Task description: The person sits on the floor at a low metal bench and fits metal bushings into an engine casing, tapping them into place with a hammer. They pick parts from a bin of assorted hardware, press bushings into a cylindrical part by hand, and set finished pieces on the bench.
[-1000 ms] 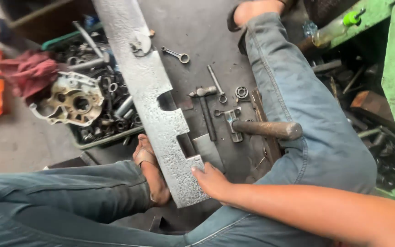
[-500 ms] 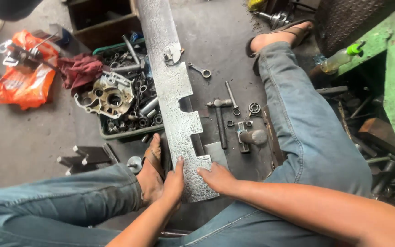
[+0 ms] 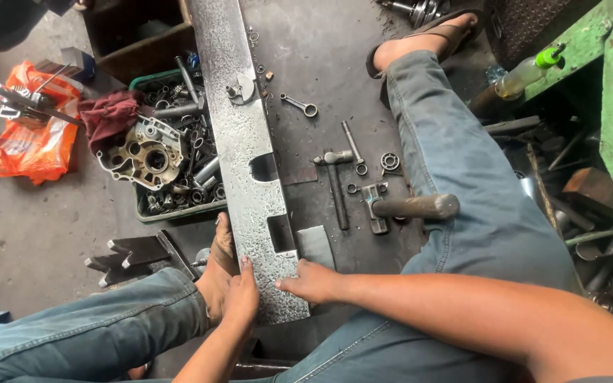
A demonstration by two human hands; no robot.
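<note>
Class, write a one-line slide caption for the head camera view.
Both hands, left hand and right hand, rest on the near end of a long speckled grey metal bar on a workshop floor.

My arms are bare, no sleeves in view. My left hand (image 3: 239, 298) and right hand (image 3: 311, 281) wear no gloves. I'm in faded blue jeans (image 3: 462, 177), with what looks like a dark sandal (image 3: 440, 32).

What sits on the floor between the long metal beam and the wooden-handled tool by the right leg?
In the head view, a hammer lies between the long metal beam and the wooden-handled tool, beside a small ring spanner and a bearing.
</note>
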